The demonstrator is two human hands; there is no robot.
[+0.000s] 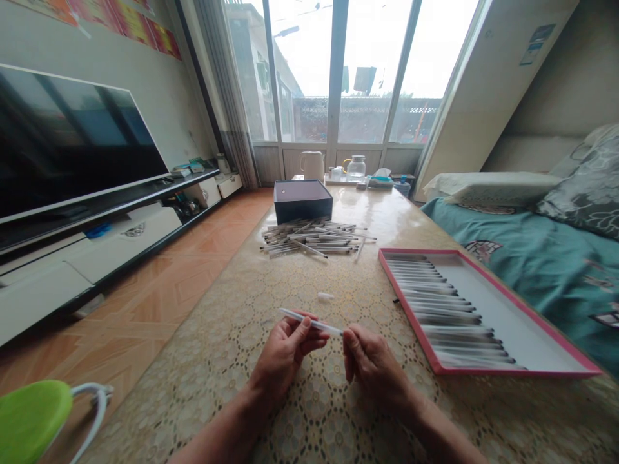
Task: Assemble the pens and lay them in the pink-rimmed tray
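Observation:
A slim white pen is held above the patterned tablecloth, its pointed tip up and to the left. My left hand is closed round its barrel between thumb and fingers. At the pen's dark right end, my right hand pinches it; the fingertips cover most of that end. A small clear pen cap lies on the cloth just beyond my hands. Farther off, a loose pile of pens with dark ends is heaped. To the right, a pink-rimmed tray holds a row of similar pens along its left part.
Behind the pile stands a dark open box. A kettle, a glass pitcher and a tissue box are at the table's far end. A green stool is at lower left, a teal-covered sofa at right.

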